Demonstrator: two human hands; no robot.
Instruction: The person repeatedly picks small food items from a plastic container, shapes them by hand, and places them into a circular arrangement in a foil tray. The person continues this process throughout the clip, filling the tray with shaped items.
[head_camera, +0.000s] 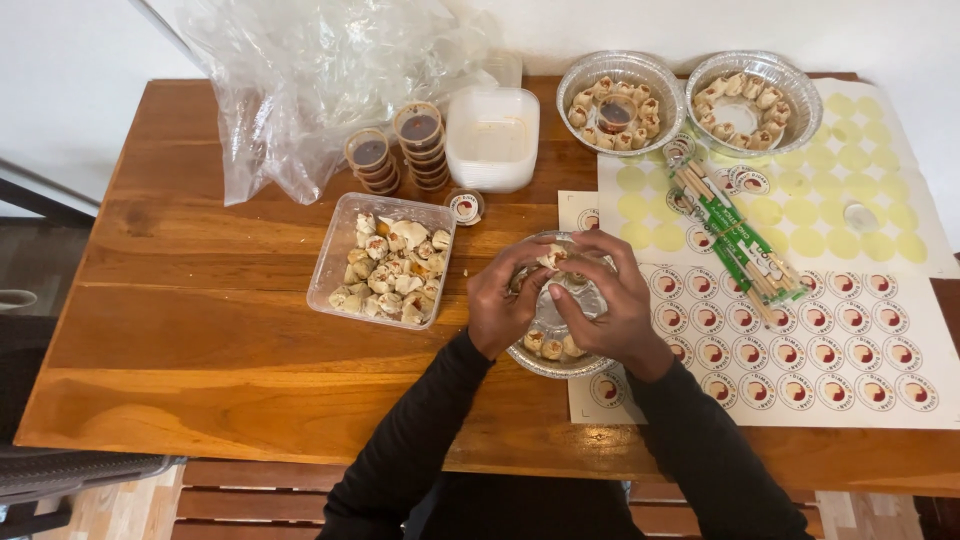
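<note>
A round foil tray (545, 362) sits near the table's front edge with a few dumplings along its near rim. Both hands hover over it. My left hand (505, 300) and my right hand (610, 305) meet at the fingertips and pinch one dumpling (552, 258) above the tray's far side. A clear rectangular plastic tub (335, 262) heaped with dumplings stands just left of my left hand.
Two filled foil trays (620, 72) (802, 85) stand at the back right. Wrapped chopsticks (740, 240) lie on sticker sheets (840, 370). Stacked sauce cups (420, 135), white lids (492, 135) and a crumpled clear bag (300, 70) occupy the back of the wooden table (200, 330).
</note>
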